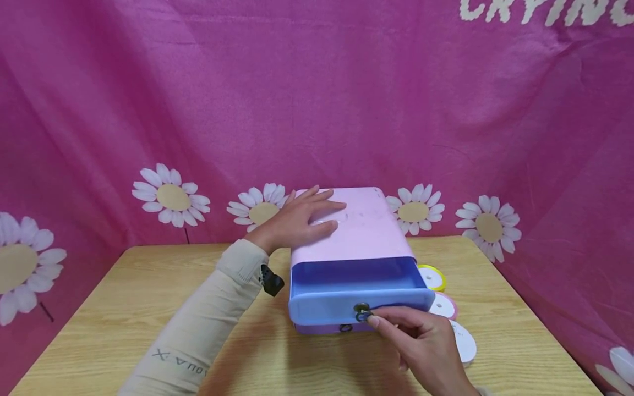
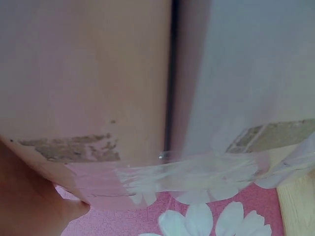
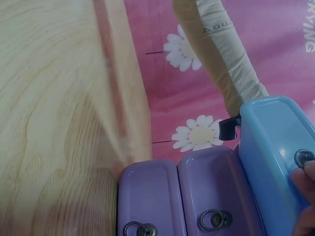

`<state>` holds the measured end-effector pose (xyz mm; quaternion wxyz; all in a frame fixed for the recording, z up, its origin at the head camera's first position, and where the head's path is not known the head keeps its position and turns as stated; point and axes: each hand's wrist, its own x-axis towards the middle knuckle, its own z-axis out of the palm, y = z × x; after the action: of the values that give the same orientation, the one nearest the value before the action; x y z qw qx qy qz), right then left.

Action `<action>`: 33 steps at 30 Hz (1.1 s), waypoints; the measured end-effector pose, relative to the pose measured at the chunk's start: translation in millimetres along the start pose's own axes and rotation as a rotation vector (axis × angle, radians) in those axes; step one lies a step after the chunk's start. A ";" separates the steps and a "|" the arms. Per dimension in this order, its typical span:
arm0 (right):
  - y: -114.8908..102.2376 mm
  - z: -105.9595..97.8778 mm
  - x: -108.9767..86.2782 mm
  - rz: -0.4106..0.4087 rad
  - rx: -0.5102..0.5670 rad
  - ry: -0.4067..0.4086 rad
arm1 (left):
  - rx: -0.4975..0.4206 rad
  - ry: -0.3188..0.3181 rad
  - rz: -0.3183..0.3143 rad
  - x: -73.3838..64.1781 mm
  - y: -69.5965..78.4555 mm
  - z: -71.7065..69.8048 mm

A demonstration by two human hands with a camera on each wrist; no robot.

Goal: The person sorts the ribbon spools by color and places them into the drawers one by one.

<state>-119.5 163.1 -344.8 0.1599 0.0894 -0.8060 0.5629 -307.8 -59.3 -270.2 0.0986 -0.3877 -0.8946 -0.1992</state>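
Pinching the metal ring pull between thumb and forefinger, the right hand has the blue drawer right behind its grip, jutting from the pink cabinet! Up and left of that pinch, the left hand rests on the cabinet's top, fingers spread, gripping nothing; below the ring sit two purple drawers, and three round spools lie just right of the grip.

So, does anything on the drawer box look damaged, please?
Yes: in the left wrist view, the drawer box has two rough, greyish patches beside what seems clear tape; its smooth finish looks torn there.
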 end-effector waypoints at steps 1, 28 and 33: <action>-0.3 -0.2 -0.7 -0.004 0.000 0.000 | 0.000 0.000 0.000 0.0 -0.1 -0.1; -9.4 2.5 -20.5 0.097 0.057 0.037 | -0.033 0.016 0.019 -0.4 -2.4 2.0; -11.7 3.0 -23.5 0.105 0.057 0.055 | -0.029 0.015 0.023 0.0 -2.7 2.7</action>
<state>-94.2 155.4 -343.9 0.1496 0.0362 -0.7885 0.5954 -309.9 -59.8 -273.5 0.1017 -0.3979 -0.8864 -0.2138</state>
